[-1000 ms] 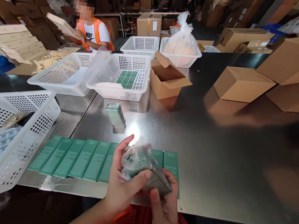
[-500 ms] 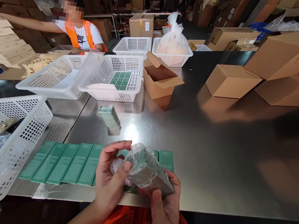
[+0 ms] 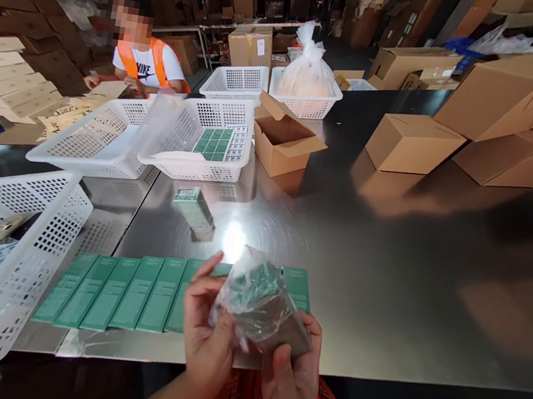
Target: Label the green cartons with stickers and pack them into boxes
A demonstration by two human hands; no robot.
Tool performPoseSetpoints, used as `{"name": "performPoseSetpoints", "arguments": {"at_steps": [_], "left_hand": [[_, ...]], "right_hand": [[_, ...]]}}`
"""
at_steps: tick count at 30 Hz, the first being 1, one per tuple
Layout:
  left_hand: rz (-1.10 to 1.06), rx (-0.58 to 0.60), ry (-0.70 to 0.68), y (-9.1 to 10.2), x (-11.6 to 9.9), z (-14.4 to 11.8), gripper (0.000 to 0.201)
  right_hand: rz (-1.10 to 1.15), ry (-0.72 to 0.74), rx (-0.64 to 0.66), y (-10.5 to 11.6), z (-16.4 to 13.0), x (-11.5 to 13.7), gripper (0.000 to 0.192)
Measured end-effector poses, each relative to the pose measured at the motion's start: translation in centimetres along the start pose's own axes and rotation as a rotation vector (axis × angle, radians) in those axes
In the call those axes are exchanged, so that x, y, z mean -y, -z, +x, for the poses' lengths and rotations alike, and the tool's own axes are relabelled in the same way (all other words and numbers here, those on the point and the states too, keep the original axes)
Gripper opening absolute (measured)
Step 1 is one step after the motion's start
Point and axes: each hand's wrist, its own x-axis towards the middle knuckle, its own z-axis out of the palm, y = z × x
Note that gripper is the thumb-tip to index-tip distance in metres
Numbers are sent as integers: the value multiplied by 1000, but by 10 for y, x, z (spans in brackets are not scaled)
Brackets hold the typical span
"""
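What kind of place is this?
Probably a warehouse packing room: cardboard boxes stand about, white baskets sit on a metal table, and green boxes lie in a row.

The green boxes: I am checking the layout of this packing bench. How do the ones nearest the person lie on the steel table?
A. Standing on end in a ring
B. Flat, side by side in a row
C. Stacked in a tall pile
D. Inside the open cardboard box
B: the green boxes lie flat, edge to edge, in one row on the steel table, just beyond the left hand and right hand.
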Motion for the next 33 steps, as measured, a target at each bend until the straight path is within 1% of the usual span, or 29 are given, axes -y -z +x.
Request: {"name": "performPoseSetpoints", "arguments": {"at_steps": [1,2,3,4,5,6,7,9,10,11,12,13,14,17,18,19,20,21,22,25,28,31,32,33], "left_hand": [[45,32,-105,5,-2,7,34],[98,103,-220,11,-4,14,45],[166,199,-301,18,-7,22,47],[250,295,-368,24,-10,29,41],[327,348,-411,29,-13,35,34],[402,374,-452,32,-16,38,27],[459,364,-503,33,-18,39,25],[534,336,-606,32,-20,36,31],[551,365,-669,31,-21,33,33],[548,415,-704,29,-21,29,33],[525,467,-685,27,-21,25,31],[476,496,-614,26,-20,22,25],[408,488,-479,26,-20,19,19],[163,341,115,25,-19,18,8],[90,303,278,25,-19,20,8],[39,294,397,25,-18,22,15],[18,306,471,26,-18,26,23],[19,327,502,28,-18,29,29],[37,352,505,30,-17,32,34],[112,403,423,40,-13,36,35],[113,347,383,49,-7,30,31],[70,261,416,52,-5,20,32],[52,255,432,53,-5,17,35],[40,271,440,53,-6,14,40]], "right_hand": [[14,-41,47,2,0,1,51],[31,-95,92,4,0,2,49],[49,-163,127,6,0,4,47],[66,-233,143,8,1,5,46],[84,-297,142,9,2,7,46],[101,-348,121,9,3,8,47],[118,-388,92,8,4,10,49],[147,-429,33,5,6,14,50],[159,-434,10,3,7,16,49],[169,-431,-7,2,8,18,47],[175,-420,-18,1,9,19,45],[176,-406,-17,0,10,21,45],[174,-386,-9,0,11,22,46],[130,-344,47,3,11,22,50],[111,-335,68,5,11,22,49],[95,-327,88,7,10,20,48],[82,-318,114,9,9,18,47],[69,-308,146,11,7,17,47],[55,-295,181,14,4,15,47],[15,-243,268,18,-6,12,47],[16,-242,298,18,-15,15,47],[5,-328,386,16,-20,21,47],[-22,-364,433,16,-21,22,46],[-69,-385,442,16,-22,24,46]]}}
